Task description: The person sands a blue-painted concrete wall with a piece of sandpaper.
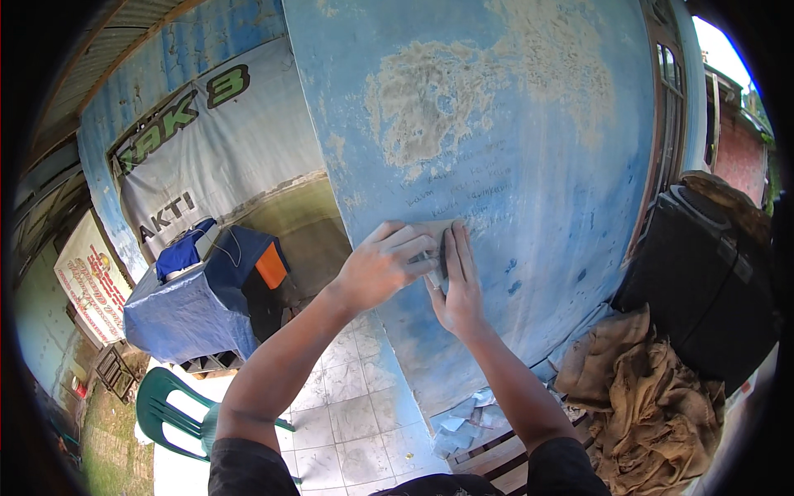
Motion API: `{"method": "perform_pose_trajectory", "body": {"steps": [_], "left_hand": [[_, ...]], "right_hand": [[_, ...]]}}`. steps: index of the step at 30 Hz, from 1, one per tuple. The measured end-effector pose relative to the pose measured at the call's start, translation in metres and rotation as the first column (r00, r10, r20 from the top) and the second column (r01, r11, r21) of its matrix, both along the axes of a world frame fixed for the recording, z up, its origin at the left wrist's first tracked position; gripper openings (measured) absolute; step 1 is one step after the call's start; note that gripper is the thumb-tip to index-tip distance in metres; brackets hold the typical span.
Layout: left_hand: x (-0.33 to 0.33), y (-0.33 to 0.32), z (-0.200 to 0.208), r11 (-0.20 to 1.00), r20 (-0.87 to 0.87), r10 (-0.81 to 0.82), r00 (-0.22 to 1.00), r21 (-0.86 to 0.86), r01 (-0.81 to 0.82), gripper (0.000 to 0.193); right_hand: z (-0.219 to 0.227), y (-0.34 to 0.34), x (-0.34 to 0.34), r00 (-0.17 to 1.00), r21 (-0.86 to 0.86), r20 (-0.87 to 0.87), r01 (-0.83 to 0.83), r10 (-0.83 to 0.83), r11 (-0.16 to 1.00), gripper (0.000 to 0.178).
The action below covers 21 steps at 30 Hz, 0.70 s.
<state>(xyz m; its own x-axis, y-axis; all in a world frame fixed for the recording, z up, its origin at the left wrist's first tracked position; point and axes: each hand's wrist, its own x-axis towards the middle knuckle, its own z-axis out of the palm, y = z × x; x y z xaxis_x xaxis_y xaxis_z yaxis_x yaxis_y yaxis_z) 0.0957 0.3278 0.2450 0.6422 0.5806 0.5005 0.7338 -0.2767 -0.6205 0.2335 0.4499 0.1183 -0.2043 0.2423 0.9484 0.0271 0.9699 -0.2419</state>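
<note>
Both my hands are up against a weathered blue wall [529, 273], holding a folded sheet that looks like sandpaper [444, 263], dark on one face and pale beige on the other. My left hand [390, 263] has its fingers curled and pinched on the sheet's left side. On the right side, my right hand [457, 289] grips it with the fingers pointing up along the sheet and the thumb on the near face. Faint handwriting shows on the wall just above my hands. Higher up, a patch of bare grey plaster [430, 103] breaks the peeling paint.
Left of the wall's corner stand a table under a blue cover [190, 318] and a green plastic chair [178, 413]. A printed banner [248, 140] hangs behind. At right, brown burlap sacks [653, 405] lie by a large black box [703, 281]. Paint scraps [467, 422] sit at the wall's foot.
</note>
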Motion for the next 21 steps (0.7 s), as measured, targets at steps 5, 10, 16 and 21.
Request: {"method": "perform_pose_trajectory", "body": {"steps": [5,10,16,21], "left_hand": [[-0.005,-0.011,0.028,0.984,0.192,0.015,0.981,0.172,-0.048,0.027],[-0.014,0.001,0.029,0.907,0.272,0.056,0.961,0.388,-0.162,0.046],[-0.003,0.008,0.024,0.879,0.269,0.207,0.941,0.37,-0.299,0.074],[-0.007,0.006,0.023,0.873,0.299,0.224,0.928,0.362,-0.328,0.074]], "right_hand": [[0.016,-0.008,-0.024,0.97,0.045,0.019,0.242,-0.243,0.969,0.08],[0.046,-0.009,-0.042,0.979,0.119,-0.059,0.202,-0.196,0.972,0.066],[0.08,0.064,-0.004,0.906,0.104,-0.242,0.38,-0.347,0.919,0.062],[0.096,0.02,-0.025,0.926,0.025,-0.228,0.315,-0.302,0.949,0.057]]}}
